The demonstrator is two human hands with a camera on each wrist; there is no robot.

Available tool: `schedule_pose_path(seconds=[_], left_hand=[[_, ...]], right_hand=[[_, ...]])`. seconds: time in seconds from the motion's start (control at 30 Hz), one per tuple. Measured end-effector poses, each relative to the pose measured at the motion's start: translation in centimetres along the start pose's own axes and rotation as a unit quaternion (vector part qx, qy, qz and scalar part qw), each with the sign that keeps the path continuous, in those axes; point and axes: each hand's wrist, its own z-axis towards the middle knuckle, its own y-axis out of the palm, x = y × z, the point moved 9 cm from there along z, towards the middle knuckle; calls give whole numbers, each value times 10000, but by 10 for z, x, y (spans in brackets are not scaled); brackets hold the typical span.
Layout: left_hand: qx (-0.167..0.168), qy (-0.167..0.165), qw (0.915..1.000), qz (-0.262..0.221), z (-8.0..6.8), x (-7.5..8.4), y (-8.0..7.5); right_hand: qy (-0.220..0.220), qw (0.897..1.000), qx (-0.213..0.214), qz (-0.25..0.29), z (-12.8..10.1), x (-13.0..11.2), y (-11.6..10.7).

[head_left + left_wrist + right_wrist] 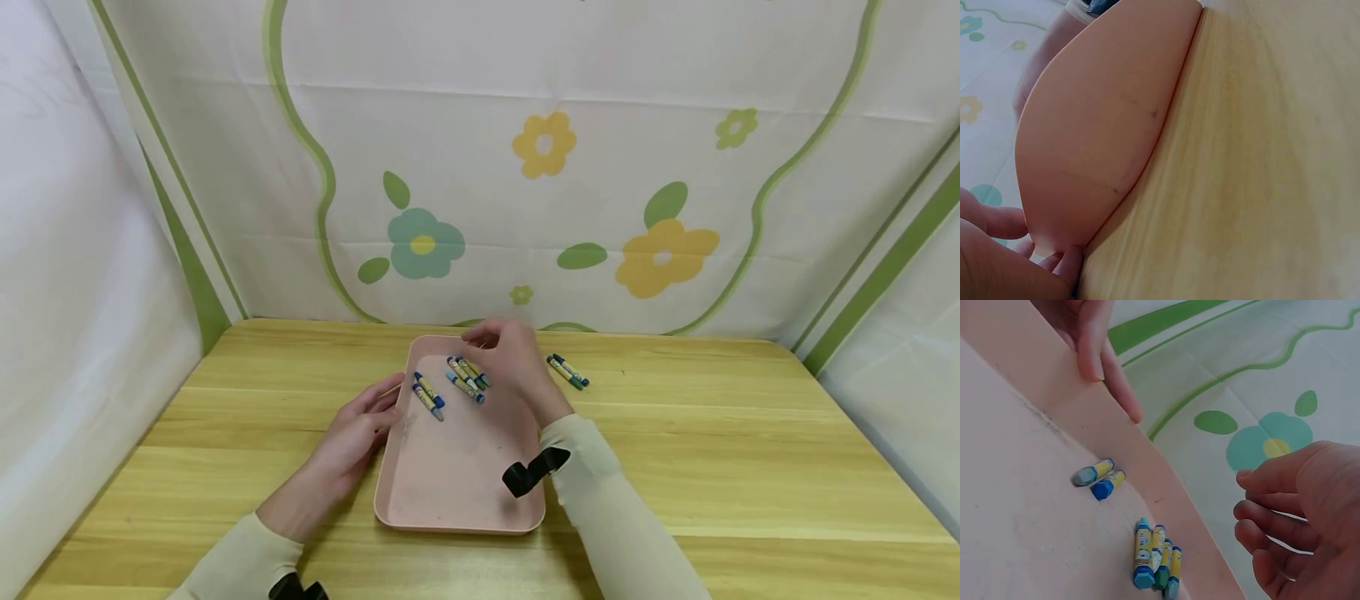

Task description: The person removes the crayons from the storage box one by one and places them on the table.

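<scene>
A pink tray (457, 475) lies on the wooden table. Two blue-and-yellow crayons (429, 396) lie by its left wall, and several more (468, 377) lie near its far end. My left hand (378, 404) rests with straight fingers against the tray's left rim; its fingers (1100, 356) show over the rim (1091, 419). My right hand (487, 337) hovers over the tray's far end beside the crayon cluster (1157, 556), fingers loosely curled and holding nothing (1244, 494). The left wrist view shows the tray's outer wall (1097, 125) with fingertips (1066, 262) touching it.
Two more crayons (567, 372) lie on the table (712, 433) just right of the tray's far corner. A flowered cloth backdrop (540, 167) closes off the back and both sides of the table.
</scene>
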Motion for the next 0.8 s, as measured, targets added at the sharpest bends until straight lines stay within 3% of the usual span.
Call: schedule_pose_path(seconds=[0.8], left_hand=[[64,-7,10000,25,1,0,0]], right_hand=[[589,9939,-619,-701,1,24,22]])
